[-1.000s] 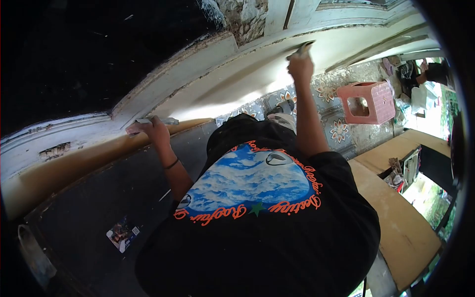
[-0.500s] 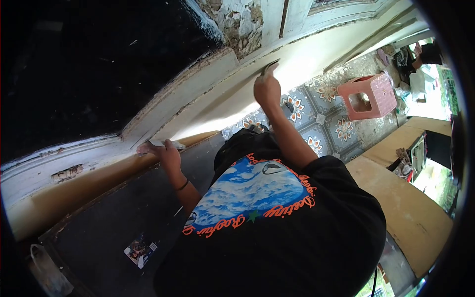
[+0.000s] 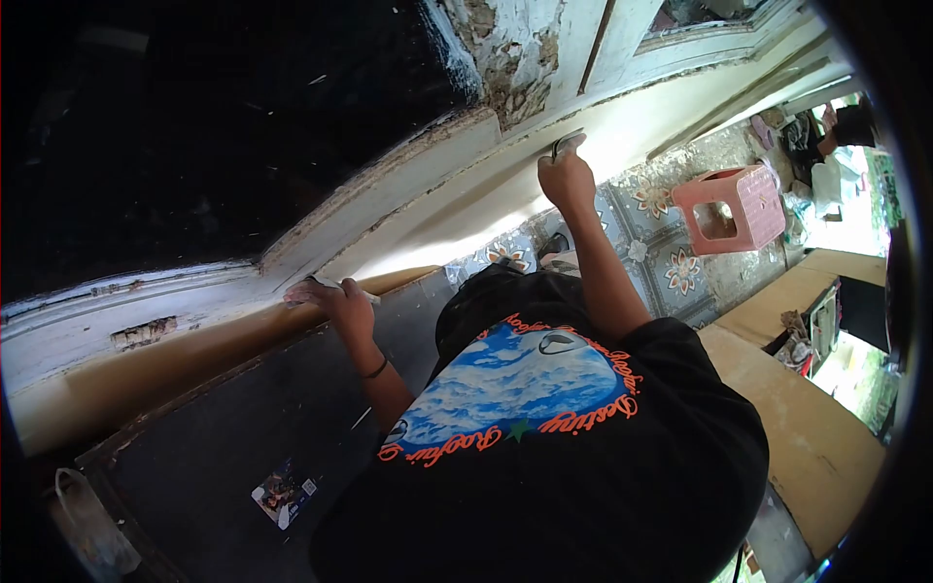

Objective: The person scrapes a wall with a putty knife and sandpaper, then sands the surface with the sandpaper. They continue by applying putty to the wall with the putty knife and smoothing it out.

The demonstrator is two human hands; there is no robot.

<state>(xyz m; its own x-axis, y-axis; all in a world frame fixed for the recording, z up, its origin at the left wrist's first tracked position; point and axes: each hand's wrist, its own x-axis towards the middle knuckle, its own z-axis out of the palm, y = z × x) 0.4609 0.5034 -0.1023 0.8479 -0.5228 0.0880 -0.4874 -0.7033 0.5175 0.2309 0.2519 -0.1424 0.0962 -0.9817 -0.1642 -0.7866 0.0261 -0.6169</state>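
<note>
My right hand (image 3: 567,180) is closed around a thin, flat scraper (image 3: 569,144) with a dark edge, held against the cream wall (image 3: 466,185) below the window frame. Lower on the left, my left hand (image 3: 345,306) grips a pale, flat piece (image 3: 364,293) that sticks out past the fingers. Its whitened fingertips reach the lower edge of the white wooden frame (image 3: 219,291). What the piece is, I cannot make out. Peeling paint and bare patches mark the frame.
A dark tabletop (image 3: 224,408) with a printed card (image 3: 284,494) lies below my left arm. A pink plastic stool (image 3: 758,209) stands on the patterned tile floor (image 3: 637,251). Wooden furniture (image 3: 797,408) is at right. Part of another person (image 3: 855,126) shows at the far right.
The view has shifted, so most things sit farther right and lower. My right hand's scraper is still at the wall, its angle slightly changed. My left hand keeps its hold beside the frame.
</note>
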